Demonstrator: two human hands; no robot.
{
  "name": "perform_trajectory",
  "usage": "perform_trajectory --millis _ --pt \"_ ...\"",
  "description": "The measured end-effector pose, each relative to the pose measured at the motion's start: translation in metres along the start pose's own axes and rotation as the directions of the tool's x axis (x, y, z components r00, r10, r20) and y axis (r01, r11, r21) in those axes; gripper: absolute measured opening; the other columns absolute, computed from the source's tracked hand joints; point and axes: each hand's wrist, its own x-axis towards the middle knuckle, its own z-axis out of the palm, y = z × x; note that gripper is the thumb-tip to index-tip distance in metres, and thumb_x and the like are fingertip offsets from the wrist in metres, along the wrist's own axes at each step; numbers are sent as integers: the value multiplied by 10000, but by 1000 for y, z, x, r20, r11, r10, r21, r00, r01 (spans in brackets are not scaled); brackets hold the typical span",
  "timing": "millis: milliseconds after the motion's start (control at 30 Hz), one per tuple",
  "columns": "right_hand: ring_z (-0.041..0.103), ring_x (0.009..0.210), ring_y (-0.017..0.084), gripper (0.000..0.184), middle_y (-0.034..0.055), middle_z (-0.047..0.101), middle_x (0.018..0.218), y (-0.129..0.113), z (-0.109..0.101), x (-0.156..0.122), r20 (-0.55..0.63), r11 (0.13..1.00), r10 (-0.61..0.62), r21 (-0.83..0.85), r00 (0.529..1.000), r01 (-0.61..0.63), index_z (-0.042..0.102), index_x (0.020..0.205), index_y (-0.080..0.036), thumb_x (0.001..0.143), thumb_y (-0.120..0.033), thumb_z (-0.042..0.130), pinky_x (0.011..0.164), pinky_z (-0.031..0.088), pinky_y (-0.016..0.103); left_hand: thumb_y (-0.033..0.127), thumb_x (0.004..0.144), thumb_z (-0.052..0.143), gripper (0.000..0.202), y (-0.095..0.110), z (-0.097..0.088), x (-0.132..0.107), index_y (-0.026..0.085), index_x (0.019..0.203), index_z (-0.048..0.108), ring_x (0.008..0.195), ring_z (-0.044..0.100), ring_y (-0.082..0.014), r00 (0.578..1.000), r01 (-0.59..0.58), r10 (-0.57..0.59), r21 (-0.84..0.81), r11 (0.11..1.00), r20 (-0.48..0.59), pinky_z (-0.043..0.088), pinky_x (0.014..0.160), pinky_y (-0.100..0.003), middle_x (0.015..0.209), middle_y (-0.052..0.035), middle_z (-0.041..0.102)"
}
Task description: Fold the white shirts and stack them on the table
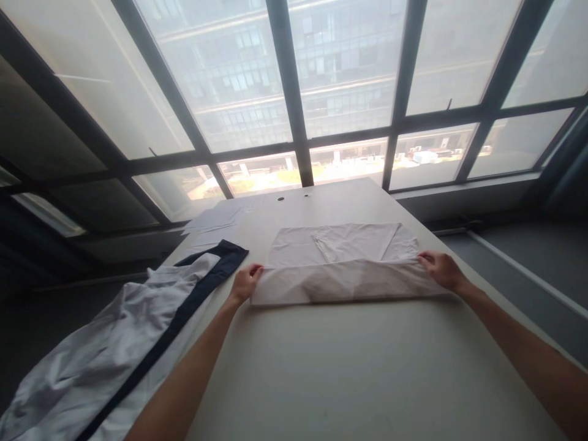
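A white garment [349, 282], of a kind I cannot make out, lies on the white table with its near part folded over into a wide band. My left hand [247, 282] pinches the left end of the band's far edge. At the opposite end, my right hand [441, 269] grips the same edge between thumb and fingers. Between the hands the edge runs nearly straight. Beyond it, the single layer of cloth shows creases and a short dark line near its middle.
Left of my arm, a heap of pale and navy clothing [138, 331] hangs over the edge of the table [367, 373]. Paper sheets [215, 220] lie at the far left corner. Two small holes mark the table's far end. Tall windows [344, 73] stand behind it.
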Motion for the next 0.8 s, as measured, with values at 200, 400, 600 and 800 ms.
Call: perform_trajectory --millis 200,400,600,800 --pt "714 898 287 333 113 779 951 6 16 -6 63 969 18 -248 998 -2 744 991 -206 920 -412 492 816 483 394 435 939 460 359 -5 25 -6 191 973 722 845 679 -241 999 -26 23 115 993 22 506 823 -324 941 -91 759" --pt "629 980 329 319 162 725 1027 -16 14 -18 -71 894 -124 -441 990 80 718 1006 -175 943 -370 474 859 451 492 332 950 479 331 15 19 -10 153 1122 697 1091 620 -313 995 -76 91 277 958 -42 457 1003 -438 1111 -156 697" --pt "551 1225 322 417 176 626 1332 -100 46 -25 -79 935 -279 -252 957 251 630 1280 -164 1008 -336 365 1005 426 479 289 1027 377 413 113 50 -21 167 1362 587 1297 542 -262 931 -365 353 220 905 91 393 1115 -413 1397 -132 606" --pt "323 1484 309 549 153 411 1590 -180 106 -43 233 916 -335 -149 913 374 444 1514 -123 1003 -292 338 1200 222 514 364 1063 276 546 179 123 -36 168 1565 363 1517 281 -254 809 -546 479 131 828 340 247 1225 -486 1611 -123 380"
